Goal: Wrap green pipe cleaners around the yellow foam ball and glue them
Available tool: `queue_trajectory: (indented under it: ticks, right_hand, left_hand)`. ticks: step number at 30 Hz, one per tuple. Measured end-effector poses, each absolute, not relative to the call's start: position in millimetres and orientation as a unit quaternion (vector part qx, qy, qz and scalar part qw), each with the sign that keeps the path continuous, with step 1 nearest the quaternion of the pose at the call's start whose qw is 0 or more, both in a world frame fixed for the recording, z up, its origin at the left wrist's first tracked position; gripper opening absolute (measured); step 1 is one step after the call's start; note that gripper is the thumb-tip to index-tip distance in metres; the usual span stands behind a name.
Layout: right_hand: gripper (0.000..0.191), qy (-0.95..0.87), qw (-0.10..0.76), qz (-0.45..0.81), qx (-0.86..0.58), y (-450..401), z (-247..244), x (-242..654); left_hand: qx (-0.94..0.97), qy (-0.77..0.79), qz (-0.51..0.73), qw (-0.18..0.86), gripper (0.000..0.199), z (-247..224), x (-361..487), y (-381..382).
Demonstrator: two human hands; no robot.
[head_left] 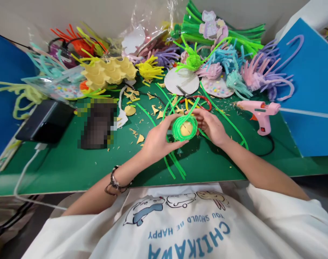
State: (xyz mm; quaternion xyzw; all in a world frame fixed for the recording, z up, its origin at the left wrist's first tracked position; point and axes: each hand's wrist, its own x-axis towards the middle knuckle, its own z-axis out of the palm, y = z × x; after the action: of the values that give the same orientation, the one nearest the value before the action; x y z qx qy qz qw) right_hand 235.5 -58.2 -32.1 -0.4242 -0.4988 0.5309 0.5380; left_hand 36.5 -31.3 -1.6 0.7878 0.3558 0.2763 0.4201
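Note:
My left hand (160,138) is closed around a coil of fuzzy green pipe cleaner (177,130), thumb below and fingers behind. In the middle of the coil shows a pale yellow cup piece (186,128), cut from egg carton by its look. My right hand (211,126) curls at the coil's right side, its fingertips by a pipe cleaner end that sticks up; some of its fingers are hidden. Loose green pipe cleaners (177,167) lie under and around both hands. Just beyond them are red-handled scissors (208,104).
A pink glue gun (263,114) with a clear stick lies right, its cord trailing. On the left are a black box (46,120) with a white cable and a blurred dark object (97,126). Behind stand a yellow egg carton (110,72), bundled pipe cleaners (231,30) and white discs (181,82).

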Motion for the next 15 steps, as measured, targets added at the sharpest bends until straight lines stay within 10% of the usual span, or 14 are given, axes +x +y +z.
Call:
queue_trajectory:
  ticks: [15]
  right_hand:
    - [0.024,-0.547,0.563,0.454,-0.421,-60,-15,249]
  left_hand:
    - [0.858,0.289,0.254,0.339,0.067,-41,32,-11]
